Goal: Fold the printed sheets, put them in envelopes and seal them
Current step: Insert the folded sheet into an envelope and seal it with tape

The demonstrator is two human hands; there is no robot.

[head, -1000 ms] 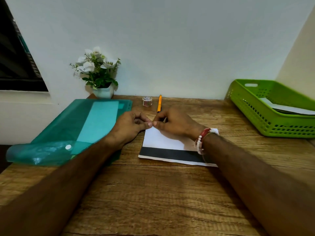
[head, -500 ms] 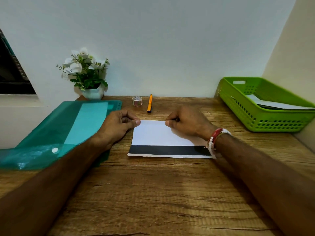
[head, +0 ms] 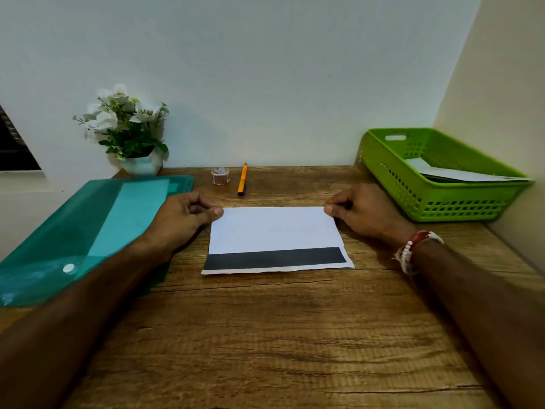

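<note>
Item: printed sheet (head: 274, 231), folded, lying flat between the two sets of fingertips. Left hand (head: 182, 216) and right hand (head: 365, 214), fingers curled tight, are pinching its far corners, having slid apart from the middle. The crease is likely finishing.

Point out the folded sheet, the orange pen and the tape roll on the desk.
folded sheet (head: 274, 228), head view, on its white upper flap.
orange pen (head: 242, 180), head view, on the middle of its barrel.
tape roll (head: 220, 176), head view, on its outer side.
</note>
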